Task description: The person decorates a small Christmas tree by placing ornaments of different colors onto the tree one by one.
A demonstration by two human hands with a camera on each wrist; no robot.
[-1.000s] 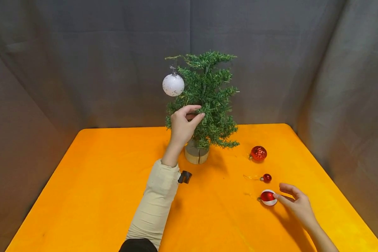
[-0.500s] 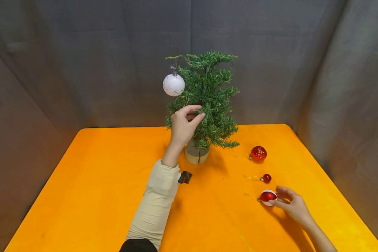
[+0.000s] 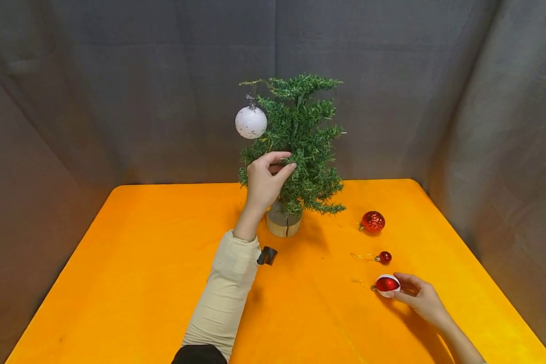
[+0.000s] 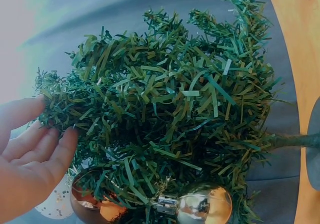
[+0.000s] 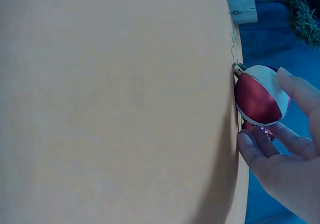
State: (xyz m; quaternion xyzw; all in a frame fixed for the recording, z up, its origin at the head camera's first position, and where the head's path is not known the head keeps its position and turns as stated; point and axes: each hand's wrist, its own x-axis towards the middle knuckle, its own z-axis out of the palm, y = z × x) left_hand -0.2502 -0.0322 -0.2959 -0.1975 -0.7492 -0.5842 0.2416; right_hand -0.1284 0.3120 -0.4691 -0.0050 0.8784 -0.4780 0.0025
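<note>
A small green artificial tree stands on a wooden stump base at the back of the orange table. My left hand pinches a lower left branch between thumb and fingers; in the left wrist view the hand grips the tip of the tree. A white bauble hangs from an upper left branch. My right hand curls around a red-and-white bauble that lies on the table. In the right wrist view the hand has thumb and index on either side of the bauble.
A red glitter bauble and a small red bauble with a gold loop lie on the table right of the tree. Two shiny metallic baubles hang low in the tree in the left wrist view. Grey cloth walls surround the table.
My right hand has slid left onto the red-and-white bauble and its fingers have curled around it. The left hand and the tree have not moved.
</note>
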